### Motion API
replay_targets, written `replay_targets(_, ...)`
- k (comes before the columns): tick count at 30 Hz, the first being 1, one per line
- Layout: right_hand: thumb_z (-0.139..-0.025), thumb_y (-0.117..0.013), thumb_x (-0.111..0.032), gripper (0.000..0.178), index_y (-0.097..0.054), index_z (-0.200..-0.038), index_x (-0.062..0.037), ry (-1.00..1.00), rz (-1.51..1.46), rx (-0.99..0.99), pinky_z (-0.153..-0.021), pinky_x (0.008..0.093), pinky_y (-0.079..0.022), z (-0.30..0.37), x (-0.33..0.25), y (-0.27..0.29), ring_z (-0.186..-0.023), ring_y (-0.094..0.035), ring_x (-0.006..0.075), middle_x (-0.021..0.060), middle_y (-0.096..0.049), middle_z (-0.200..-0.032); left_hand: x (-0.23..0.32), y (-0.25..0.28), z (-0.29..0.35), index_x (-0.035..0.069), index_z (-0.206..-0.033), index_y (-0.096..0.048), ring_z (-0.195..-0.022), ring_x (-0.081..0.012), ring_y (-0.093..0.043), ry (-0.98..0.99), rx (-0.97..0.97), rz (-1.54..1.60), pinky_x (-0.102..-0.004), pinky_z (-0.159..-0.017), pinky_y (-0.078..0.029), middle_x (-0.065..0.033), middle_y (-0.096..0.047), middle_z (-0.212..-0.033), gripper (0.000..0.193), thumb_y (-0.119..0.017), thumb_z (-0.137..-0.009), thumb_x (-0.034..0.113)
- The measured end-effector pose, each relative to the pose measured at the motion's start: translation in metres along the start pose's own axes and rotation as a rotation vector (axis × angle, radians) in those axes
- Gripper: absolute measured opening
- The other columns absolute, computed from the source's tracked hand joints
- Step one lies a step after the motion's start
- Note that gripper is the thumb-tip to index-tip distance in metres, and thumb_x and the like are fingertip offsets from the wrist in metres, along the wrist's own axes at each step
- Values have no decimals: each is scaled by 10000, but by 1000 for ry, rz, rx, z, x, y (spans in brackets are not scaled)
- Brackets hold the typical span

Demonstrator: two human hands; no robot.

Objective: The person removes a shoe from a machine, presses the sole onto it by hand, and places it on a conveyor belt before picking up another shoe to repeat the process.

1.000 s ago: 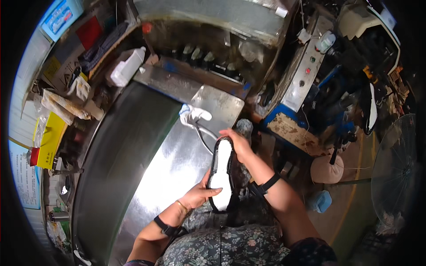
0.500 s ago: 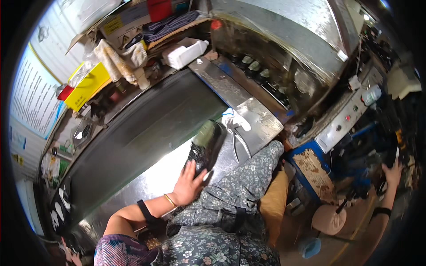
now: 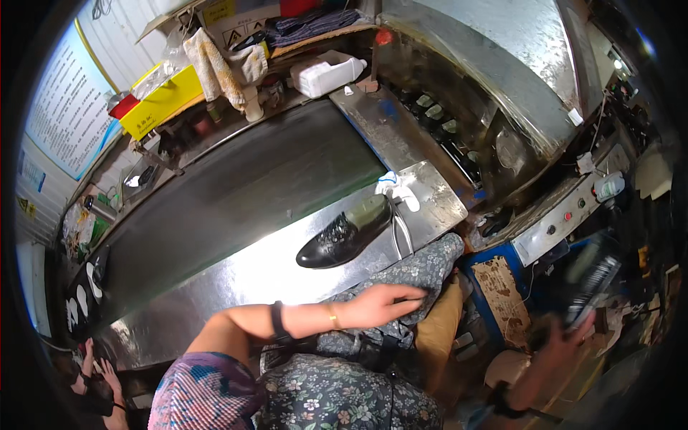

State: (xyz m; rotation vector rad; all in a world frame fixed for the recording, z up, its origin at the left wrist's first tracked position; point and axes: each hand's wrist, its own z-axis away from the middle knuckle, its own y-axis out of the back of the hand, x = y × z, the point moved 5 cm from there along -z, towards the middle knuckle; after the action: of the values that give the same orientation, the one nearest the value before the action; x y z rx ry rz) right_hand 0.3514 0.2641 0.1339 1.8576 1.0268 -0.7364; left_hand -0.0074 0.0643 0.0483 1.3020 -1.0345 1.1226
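Note:
A black shoe (image 3: 326, 244) with a green-grey form in its opening lies on the metal ledge, toe to the left. Pliers (image 3: 401, 231) with a white cloth (image 3: 398, 190) around one end rest at its heel. My left hand (image 3: 387, 304) hovers over my flowered apron, fingers loosely stretched to the right, with nothing visible in them. At the far right, my right hand (image 3: 562, 347), smeared by motion, grips one end of a second dark shoe (image 3: 593, 283); it is blurred, with a green-grey patch on top.
A dark conveyor belt (image 3: 244, 179) runs behind the ledge. White soles (image 3: 93, 283) stand at its left end, near another person's hands (image 3: 100, 376). A white jug (image 3: 326, 74) and yellow box (image 3: 159, 100) sit at the back. A control panel (image 3: 566, 215) stands right.
My left hand has left the shoe on the ledge and moved right over my lap. My right hand has come in from the far right and now holds a second shoe. The view has shifted.

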Motion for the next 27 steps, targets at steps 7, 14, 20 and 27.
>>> replay_targets(7, -721, -823, -520, 1209, -93, -1542, -14, -12, -631, -978, -1059, 485, -379, 160, -85, -144, -1351, -389, 361, 229, -258, -1529, 9, 14, -63, 24, -1156, -623, -844, -244, -634, 315, 377, 1034, -334, -820, -501, -104, -676, -989, 586, -340, -1028, 522)
replay_targets(14, -841, -771, -200, 671, -454, -1397, 2, -348, -298, -1749, -1052, 288, -369, 211, -56, -159, -1207, -498, 125, 76, -552, -1324, -2, 3, 24, 34, -1118, -611, -951, -327, -646, 63, -432, -315, -406, -816, -508, -162, -669, -1035, 441, -599, -940, 436)
replay_targets(20, -938, -548, -227, 520, -458, -1380, 30, -1250, -1036, -1090, -901, 401, -520, 191, -60, -156, -1126, -580, 204, 102, -586, -1272, -20, 116, 47, 9, -1107, -639, -986, -271, -655, 56, 508, -96, -354, -842, -514, -137, -672, -1076, 244, -665, -906, 145)
replay_targets(27, -868, -688, -136, 386, -592, -1200, 37, -501, -845, -534, -876, 300, -477, 41, -42, -356, -982, -612, 173, 82, -660, -1072, -46, 151, 39, 1, -1154, -609, -1068, -393, -595, -11, 690, -639, -435, -949, -475, -207, -629, -1138, 378, -687, -819, 157)
